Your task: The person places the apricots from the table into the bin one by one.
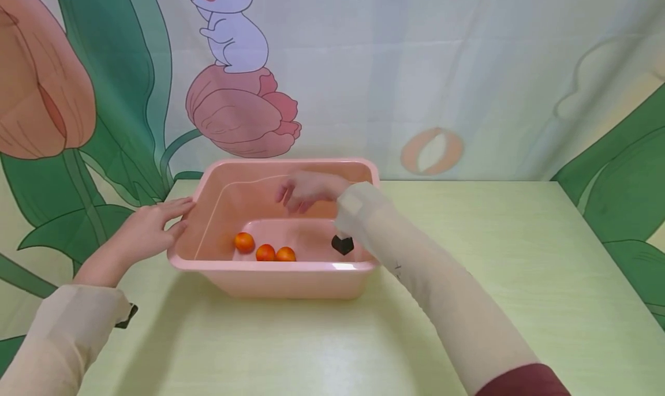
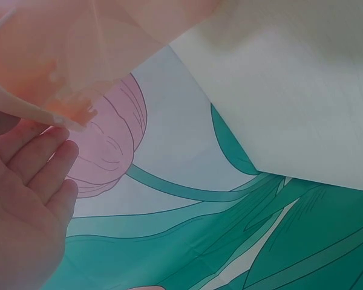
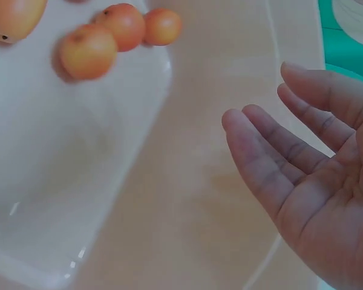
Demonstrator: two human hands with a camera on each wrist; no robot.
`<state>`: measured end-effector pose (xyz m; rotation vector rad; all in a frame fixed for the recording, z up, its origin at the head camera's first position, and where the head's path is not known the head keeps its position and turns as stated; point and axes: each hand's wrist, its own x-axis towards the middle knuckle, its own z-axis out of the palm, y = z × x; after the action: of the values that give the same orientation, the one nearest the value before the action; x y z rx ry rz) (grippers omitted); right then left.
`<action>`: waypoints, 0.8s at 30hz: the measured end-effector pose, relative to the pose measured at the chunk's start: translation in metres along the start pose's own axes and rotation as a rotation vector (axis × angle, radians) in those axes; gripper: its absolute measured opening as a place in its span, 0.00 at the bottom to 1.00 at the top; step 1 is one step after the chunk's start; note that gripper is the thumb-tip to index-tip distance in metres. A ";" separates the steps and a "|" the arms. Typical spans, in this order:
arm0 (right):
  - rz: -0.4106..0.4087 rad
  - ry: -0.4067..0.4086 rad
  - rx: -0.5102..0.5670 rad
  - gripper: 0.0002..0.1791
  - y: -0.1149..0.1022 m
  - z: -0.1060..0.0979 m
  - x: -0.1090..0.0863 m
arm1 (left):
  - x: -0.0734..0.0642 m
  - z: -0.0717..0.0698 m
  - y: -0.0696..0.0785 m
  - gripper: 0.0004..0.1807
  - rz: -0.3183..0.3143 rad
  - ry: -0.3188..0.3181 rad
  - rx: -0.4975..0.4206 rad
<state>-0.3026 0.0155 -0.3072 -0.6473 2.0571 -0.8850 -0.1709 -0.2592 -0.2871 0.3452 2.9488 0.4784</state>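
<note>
A pink plastic basin [image 1: 296, 280] stands on the table, with several small, round orange-red fruits [image 1: 244, 242] on its floor. My left hand [image 1: 150, 228] rests its fingers on the basin's left rim; in the left wrist view the extended fingers [image 2: 45, 163] meet the rim edge. Over the inside of the basin, near its back wall, hovers my right hand [image 1: 306, 191], holding nothing. Seen from the right wrist, its fingers are loosely bent and apart from the fruits [image 3: 88, 52], which lie off to the upper left.
The basin sits on a pale green table [image 1: 493, 269]. Behind it hangs a curtain [image 1: 353, 78] printed with flowers and a white animal. A black piece [image 1: 343, 245] shows under the right cuff, another [image 1: 126, 316] at the left cuff.
</note>
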 end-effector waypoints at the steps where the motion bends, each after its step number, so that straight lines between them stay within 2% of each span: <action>1: -0.002 0.000 -0.005 0.14 -0.002 -0.002 -0.003 | 0.000 0.000 0.000 0.27 0.001 0.000 0.000; 10: -0.067 0.018 -0.035 0.14 -0.014 -0.018 -0.024 | -0.001 0.000 0.001 0.27 0.006 0.006 0.010; 15: -0.078 0.058 -0.052 0.13 -0.021 -0.022 -0.037 | -0.001 0.000 0.002 0.27 0.000 0.004 0.006; 24: -0.103 0.072 -0.056 0.14 -0.027 -0.031 -0.061 | 0.000 0.000 0.002 0.27 -0.006 0.001 0.001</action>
<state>-0.2904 0.0522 -0.2442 -0.7680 2.1349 -0.9242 -0.1700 -0.2572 -0.2866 0.3369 2.9504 0.4759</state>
